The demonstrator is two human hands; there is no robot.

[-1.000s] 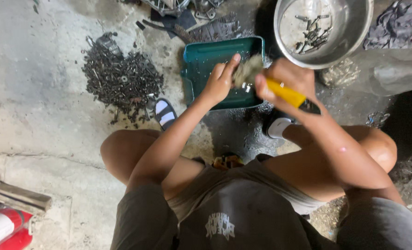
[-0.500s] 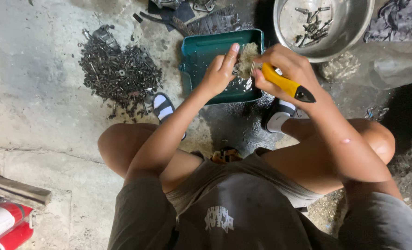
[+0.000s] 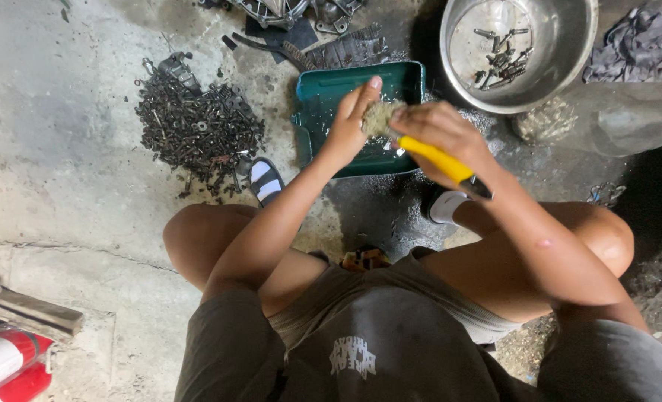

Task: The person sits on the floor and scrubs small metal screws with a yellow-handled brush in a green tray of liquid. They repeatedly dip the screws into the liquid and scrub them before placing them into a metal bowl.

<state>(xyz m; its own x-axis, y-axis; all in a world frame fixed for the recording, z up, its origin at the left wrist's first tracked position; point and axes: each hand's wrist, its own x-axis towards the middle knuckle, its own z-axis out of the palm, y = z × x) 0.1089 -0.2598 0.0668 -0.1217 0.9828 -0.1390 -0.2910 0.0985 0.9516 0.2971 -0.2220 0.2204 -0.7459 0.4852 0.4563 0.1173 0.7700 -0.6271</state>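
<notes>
Yellow-handled brush [image 3: 435, 158] is clenched in my right hand [image 3: 439, 138], scrubbing a grimy part [image 3: 379, 117] that my left hand [image 3: 352, 123] grips over the green tray [image 3: 323, 112].

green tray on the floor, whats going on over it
A person squats on the concrete floor with both hands over the green tray. The right hand grips a yellow-handled brush, its bristles against a small part pinched in the left hand. A pile of dark bolts lies to the left, and a metal bowl holding a few bolts sits behind.
</notes>
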